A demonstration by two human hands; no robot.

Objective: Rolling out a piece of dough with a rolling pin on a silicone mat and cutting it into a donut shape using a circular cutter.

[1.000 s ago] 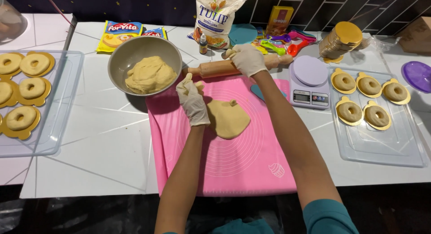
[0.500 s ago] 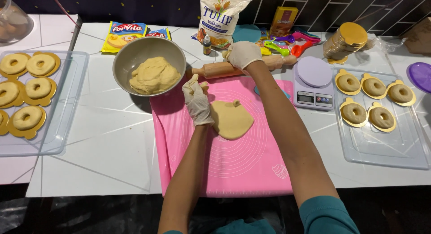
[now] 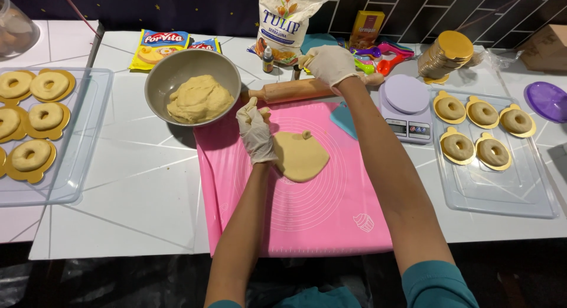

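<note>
A flattened piece of pale dough lies on a pink silicone mat. My left hand, in a white glove, holds a small lump of dough at the mat's upper left, just left of the flat piece. My gloved right hand is reached out beyond the mat and rests over the right part of a wooden rolling pin that lies along the mat's far edge. A grey bowl with a mound of dough stands left of the pin.
Clear trays with ring-shaped dough pieces on gold cards stand at the left and right. A kitchen scale, flour bag, yellow packets, a small bottle, coloured measuring spoons, stacked gold cards and a purple lid sit behind.
My right hand has stayed over the rolling pin. My left hand keeps its small lump beside the flat dough; the view has shifted slightly.
</note>
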